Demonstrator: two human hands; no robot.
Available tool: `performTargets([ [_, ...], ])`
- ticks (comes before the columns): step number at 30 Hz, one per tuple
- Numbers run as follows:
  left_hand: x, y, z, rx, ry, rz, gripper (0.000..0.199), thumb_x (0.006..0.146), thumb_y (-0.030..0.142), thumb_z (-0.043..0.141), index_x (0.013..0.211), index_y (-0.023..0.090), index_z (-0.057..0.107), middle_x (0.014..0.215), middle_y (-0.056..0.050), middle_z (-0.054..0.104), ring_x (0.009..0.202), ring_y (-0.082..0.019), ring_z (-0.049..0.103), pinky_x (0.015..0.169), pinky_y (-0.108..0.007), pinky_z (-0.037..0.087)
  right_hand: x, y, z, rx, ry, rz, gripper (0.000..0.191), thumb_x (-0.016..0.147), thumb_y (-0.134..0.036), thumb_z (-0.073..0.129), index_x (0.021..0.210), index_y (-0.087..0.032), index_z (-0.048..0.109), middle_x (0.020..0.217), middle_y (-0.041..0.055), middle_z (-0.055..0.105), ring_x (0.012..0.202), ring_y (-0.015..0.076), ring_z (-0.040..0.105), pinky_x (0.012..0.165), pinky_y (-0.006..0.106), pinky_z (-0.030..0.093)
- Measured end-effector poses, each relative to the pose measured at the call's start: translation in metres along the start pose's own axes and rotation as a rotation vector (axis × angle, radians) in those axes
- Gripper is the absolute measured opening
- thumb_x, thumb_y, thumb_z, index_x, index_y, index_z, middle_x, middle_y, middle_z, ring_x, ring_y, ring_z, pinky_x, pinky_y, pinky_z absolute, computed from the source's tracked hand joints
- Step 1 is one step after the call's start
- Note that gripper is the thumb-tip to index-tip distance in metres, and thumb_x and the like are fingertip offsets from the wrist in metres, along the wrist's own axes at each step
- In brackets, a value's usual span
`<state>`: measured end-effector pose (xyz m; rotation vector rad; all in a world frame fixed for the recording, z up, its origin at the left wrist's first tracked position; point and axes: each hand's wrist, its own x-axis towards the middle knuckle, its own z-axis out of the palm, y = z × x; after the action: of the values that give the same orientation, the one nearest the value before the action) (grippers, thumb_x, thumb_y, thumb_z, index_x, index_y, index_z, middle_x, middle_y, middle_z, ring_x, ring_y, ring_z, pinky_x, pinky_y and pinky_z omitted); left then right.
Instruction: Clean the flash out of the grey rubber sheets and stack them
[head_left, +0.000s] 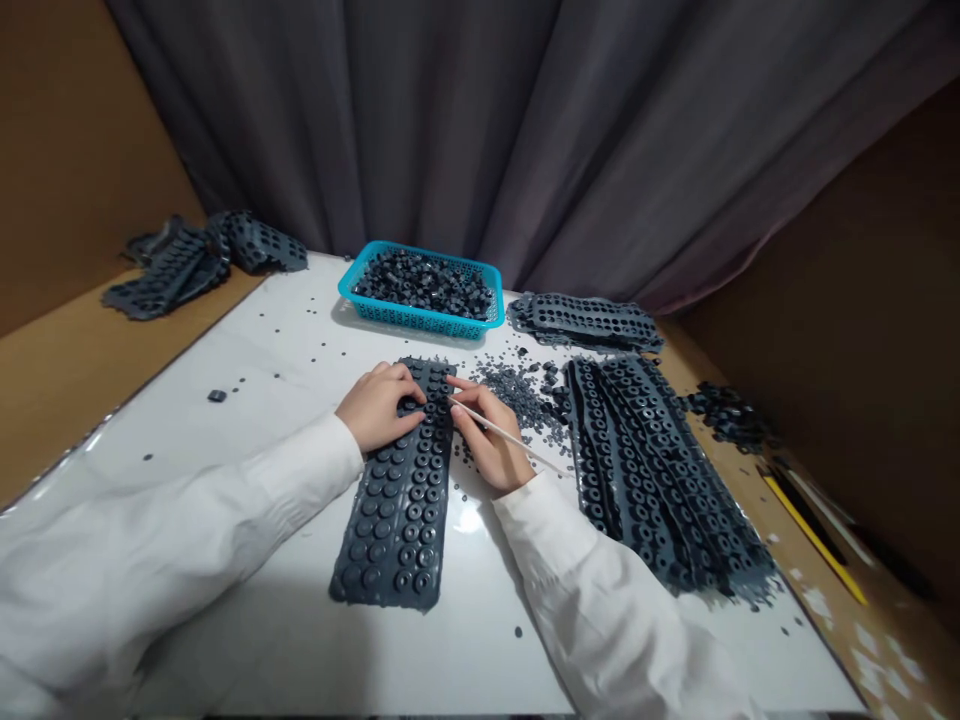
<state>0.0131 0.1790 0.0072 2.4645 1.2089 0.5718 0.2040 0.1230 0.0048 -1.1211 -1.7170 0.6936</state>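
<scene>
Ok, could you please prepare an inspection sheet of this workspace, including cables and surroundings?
Surface: white tabletop, brown margins.
Job's things: dark studded sheet lying lengthwise; similar overlapping sheets at right; turquoise basket holding dark pieces.
Clutter: small dark bits, mostly heaped right of the studded sheet; slim yellow object at far right.
Fingers: left fingers touch the studded sheet; right fingers hold a thin white stick.
Cables: nothing seen.
Surroundings: grey curtain, brown side panels.

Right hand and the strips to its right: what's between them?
Head view: dark bits scattered on the white table, plus the rear of the stick in the right hand.
</scene>
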Motion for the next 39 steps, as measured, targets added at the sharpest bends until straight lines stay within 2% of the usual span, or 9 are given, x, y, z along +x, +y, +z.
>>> performTargets([
  [3, 0.001, -0.005, 0.005, -0.038, 0.001, 0.013, 0.019, 0.076, 0.032, 0.06, 0.088, 0.019, 0.069, 0.088, -0.005, 0.055, 0.089, -0.023, 0.049, 0.083, -0.038, 0.042, 0.002, 0.005, 0.001, 0.025, 0.029, 0.02, 0.011, 0.088, -0.029, 0.052, 0.085, -0.02, 0.058, 0.102, 0.0093, 0.067, 0.102, 0.0204, 0.062, 0.088, 0.034, 0.046],
  [5, 0.001, -0.007, 0.007, -0.074, 0.0, 0.029, 0.019, 0.077, 0.03, 0.059, 0.09, 0.02, 0.068, 0.088, -0.004, 0.055, 0.089, -0.022, 0.049, 0.083, -0.036, 0.042, 0.003, 0.009, 0.0, 0.064, -0.042, 0.056, 0.011, 0.087, -0.029, 0.053, 0.086, -0.02, 0.059, 0.103, 0.0084, 0.067, 0.099, 0.0195, 0.063, 0.087, 0.034, 0.047],
  [9, 0.003, -0.012, 0.011, -0.137, 0.005, 0.038, 0.017, 0.079, 0.03, 0.057, 0.09, 0.02, 0.068, 0.087, -0.003, 0.055, 0.088, -0.02, 0.05, 0.083, -0.034, 0.042, 0.002, 0.014, -0.002, 0.167, -0.181, 0.128, 0.012, 0.088, -0.031, 0.053, 0.087, -0.02, 0.056, 0.114, 0.0098, 0.065, 0.109, 0.0212, 0.06, 0.091, 0.039, 0.046],
  [15, 0.005, -0.014, 0.015, -0.178, 0.015, 0.029, 0.015, 0.08, 0.032, 0.061, 0.085, 0.02, 0.068, 0.084, -0.002, 0.054, 0.085, -0.021, 0.048, 0.08, -0.035, 0.04, 0.004, 0.017, -0.006, 0.238, -0.24, 0.2, 0.012, 0.088, -0.031, 0.053, 0.088, -0.02, 0.056, 0.114, 0.009, 0.065, 0.111, 0.021, 0.059, 0.094, 0.041, 0.044],
  [26, 0.005, -0.014, 0.017, -0.233, 0.04, 0.011, 0.014, 0.082, 0.031, 0.059, 0.079, 0.02, 0.067, 0.081, -0.002, 0.055, 0.084, -0.02, 0.046, 0.078, -0.035, 0.039, 0.005, 0.017, -0.005, 0.253, -0.258, 0.213, 0.015, 0.088, -0.035, 0.054, 0.09, -0.02, 0.057, 0.115, 0.0075, 0.065, 0.103, 0.0197, 0.062, 0.092, 0.039, 0.046],
  [39, 0.005, -0.015, 0.017, -0.239, 0.02, 0.003, 0.013, 0.083, 0.03, 0.06, 0.08, 0.02, 0.068, 0.08, -0.002, 0.056, 0.084, -0.02, 0.046, 0.078, -0.033, 0.038, 0.006, 0.016, -0.005, 0.203, -0.259, 0.192, 0.016, 0.089, -0.036, 0.053, 0.09, -0.021, 0.056, 0.111, 0.0062, 0.064, 0.107, 0.0189, 0.06, 0.092, 0.035, 0.045],
])
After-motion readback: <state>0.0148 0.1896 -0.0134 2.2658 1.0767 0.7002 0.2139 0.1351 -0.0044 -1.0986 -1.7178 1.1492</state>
